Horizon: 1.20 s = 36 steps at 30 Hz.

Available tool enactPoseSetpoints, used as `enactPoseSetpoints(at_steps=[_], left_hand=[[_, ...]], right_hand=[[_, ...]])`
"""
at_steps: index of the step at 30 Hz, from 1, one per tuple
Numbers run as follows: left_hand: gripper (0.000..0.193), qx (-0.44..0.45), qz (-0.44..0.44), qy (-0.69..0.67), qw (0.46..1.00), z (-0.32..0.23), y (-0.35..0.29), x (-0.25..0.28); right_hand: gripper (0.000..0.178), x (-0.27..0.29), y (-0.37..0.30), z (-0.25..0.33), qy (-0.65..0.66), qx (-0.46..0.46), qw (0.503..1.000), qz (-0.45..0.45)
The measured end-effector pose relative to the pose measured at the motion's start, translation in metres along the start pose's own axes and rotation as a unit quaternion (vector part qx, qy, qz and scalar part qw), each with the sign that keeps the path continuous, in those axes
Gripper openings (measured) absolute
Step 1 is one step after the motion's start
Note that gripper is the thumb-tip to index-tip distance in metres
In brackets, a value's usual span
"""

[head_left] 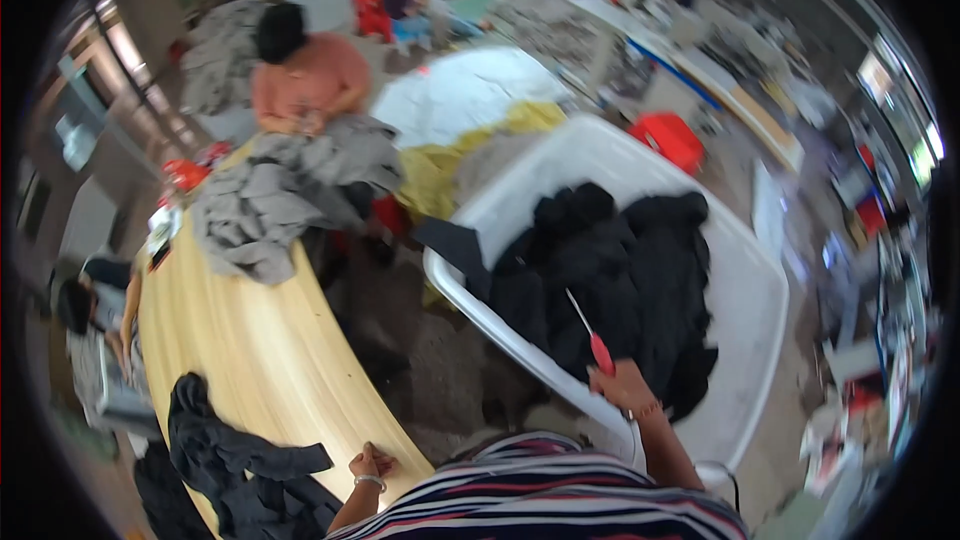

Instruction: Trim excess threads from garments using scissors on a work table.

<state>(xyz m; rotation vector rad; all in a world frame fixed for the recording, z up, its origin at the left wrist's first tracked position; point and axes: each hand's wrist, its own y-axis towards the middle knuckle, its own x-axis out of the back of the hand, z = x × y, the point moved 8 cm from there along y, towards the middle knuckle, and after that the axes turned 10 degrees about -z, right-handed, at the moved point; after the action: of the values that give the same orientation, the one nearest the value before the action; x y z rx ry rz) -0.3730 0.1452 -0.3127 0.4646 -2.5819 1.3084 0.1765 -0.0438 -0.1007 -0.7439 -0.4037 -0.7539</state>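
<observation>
My right hand (627, 387) is closed round the red handle of a tool (597, 345) with a thin, pale metal shaft pointing up and away; blur hides its exact kind. That hand is above the near edge of a large white tub (745, 340), in which a heap of black garments (600, 260) lies. Over the near end of the wooden table (270, 340) is my left hand (373, 462), its fingers curled together. Whether anything small is between them cannot be made out. Just left of it lies a black garment (245, 465), draped over the table's edge.
Across the table a person in an orange top (310, 80) handles grey cloth (290, 190). Another person (100, 305) is at the far left. Yellow cloth (440, 170) and a red container (668, 140) stand behind the tub. Clutter lines the right side.
</observation>
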Motion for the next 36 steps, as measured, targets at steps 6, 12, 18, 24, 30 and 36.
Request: enactPoseSetpoints(at_steps=[6,12,18,24,30,36], left_hand=[[0.037,-0.062,0.006,0.028,0.998,-0.011,0.001,0.009],[0.034,0.017,-0.004,0.069,0.997,-0.002,-0.017,-0.049],[0.026,-0.116,0.043,0.297,0.947,-0.013,-0.038,-0.093],[0.032,-0.279,0.05,0.5,0.818,0.017,-0.03,-0.123],[0.033,-0.337,0.041,0.455,0.823,0.024,-0.046,-0.122],[0.029,-0.262,0.076,0.305,0.912,0.017,-0.065,-0.11]], right_hand=[[0.042,0.044,0.021,-0.008,-0.072,0.058,0.987,-0.129],[0.035,0.061,0.034,-0.099,-0.059,0.019,0.988,-0.142],[0.034,0.045,0.043,-0.116,-0.122,0.061,0.984,-0.117],[0.053,0.006,0.039,-0.098,-0.163,0.128,0.978,-0.006],[0.08,-0.045,0.043,-0.088,-0.205,0.159,0.961,0.098],[0.084,-0.062,0.043,-0.058,-0.233,0.183,0.954,0.055]])
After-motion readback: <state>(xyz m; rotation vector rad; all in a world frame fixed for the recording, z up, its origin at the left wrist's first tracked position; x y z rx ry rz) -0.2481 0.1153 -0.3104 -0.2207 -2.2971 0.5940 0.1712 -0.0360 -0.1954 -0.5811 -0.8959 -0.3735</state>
